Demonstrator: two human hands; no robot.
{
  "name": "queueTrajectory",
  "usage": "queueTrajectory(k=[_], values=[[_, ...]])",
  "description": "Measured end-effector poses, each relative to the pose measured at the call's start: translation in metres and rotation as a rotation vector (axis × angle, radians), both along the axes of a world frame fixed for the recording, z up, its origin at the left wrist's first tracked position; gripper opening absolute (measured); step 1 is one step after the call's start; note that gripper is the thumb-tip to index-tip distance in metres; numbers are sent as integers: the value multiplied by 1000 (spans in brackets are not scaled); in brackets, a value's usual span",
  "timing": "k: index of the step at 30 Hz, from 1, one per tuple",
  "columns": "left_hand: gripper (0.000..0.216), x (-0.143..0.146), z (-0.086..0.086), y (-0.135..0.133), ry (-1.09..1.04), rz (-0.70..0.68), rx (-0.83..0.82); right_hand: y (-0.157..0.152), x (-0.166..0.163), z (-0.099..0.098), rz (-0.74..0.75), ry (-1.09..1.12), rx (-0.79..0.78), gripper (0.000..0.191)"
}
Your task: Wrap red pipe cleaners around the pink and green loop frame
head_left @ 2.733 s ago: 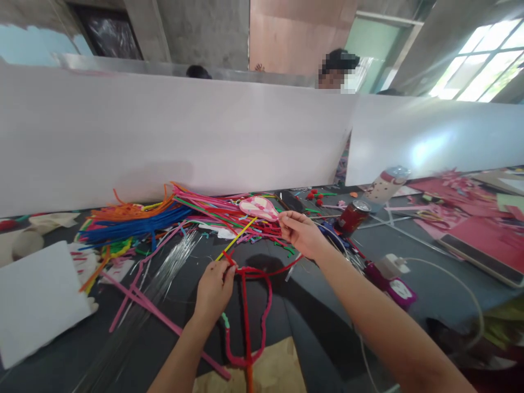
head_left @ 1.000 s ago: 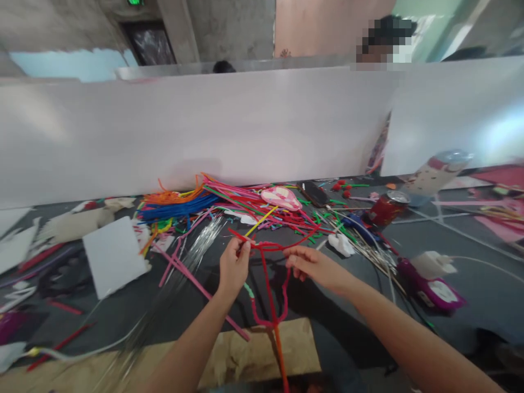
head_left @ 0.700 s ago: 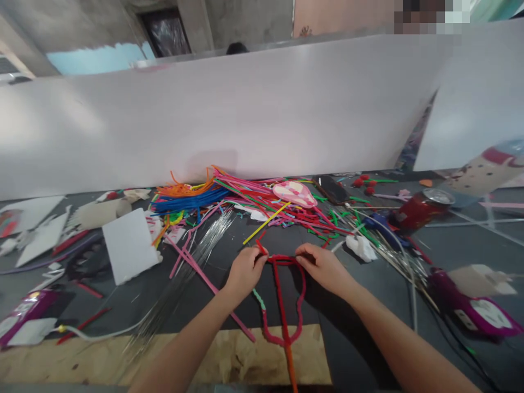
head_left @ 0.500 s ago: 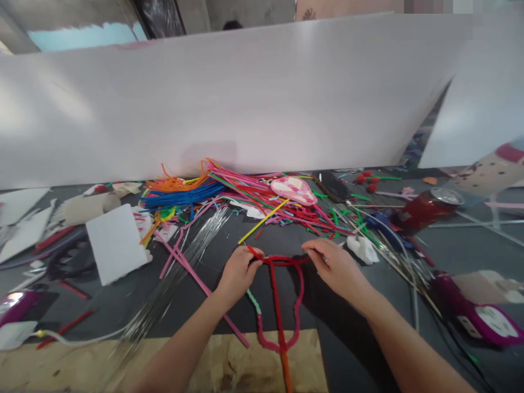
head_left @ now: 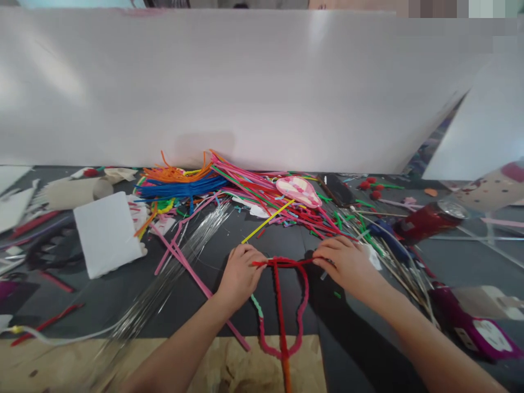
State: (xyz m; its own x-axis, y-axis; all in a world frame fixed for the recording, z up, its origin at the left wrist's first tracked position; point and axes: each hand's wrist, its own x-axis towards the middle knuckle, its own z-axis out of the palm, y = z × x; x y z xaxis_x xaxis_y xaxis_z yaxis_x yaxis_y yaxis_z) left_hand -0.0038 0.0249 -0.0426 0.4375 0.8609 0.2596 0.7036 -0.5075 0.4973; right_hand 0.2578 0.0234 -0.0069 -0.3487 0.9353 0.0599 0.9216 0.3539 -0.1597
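Between my two hands stretches a red pipe cleaner, lying across the top of a bent pipe cleaner frame. The frame is a pink and red loop with a pale green stretch on its left side. Down its middle runs a straight stem, red above and orange below. My left hand pinches the red piece at its left end, where a short tip shows past the fingers. My right hand closes its fingertips on the other end. The loop's upper left part is hidden behind my left hand.
Bundles of coloured pipe cleaners lie along a white partition. Thin metal wires spread at left beside a white card. A red can, a phone and a purple glue bottle-like object sit rightward.
The view has tipped downward a little. My left hand has turned more palm-down over the red pipe cleaner, and my right hand has moved slightly right along it.
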Motion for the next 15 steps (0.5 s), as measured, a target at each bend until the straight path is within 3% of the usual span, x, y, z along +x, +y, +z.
queueTrajectory(k=[9, 13, 15], values=[[17, 1, 2, -1, 29, 64, 36, 0, -25, 3, 42, -184, 172, 14], [17, -4, 2, 0, 15, 76, 70, 0, -14, 3, -47, -107, 293, 25], [17, -8, 3, 1, -16, 103, 97, -4, -4, 3, -87, -53, 327, 21]])
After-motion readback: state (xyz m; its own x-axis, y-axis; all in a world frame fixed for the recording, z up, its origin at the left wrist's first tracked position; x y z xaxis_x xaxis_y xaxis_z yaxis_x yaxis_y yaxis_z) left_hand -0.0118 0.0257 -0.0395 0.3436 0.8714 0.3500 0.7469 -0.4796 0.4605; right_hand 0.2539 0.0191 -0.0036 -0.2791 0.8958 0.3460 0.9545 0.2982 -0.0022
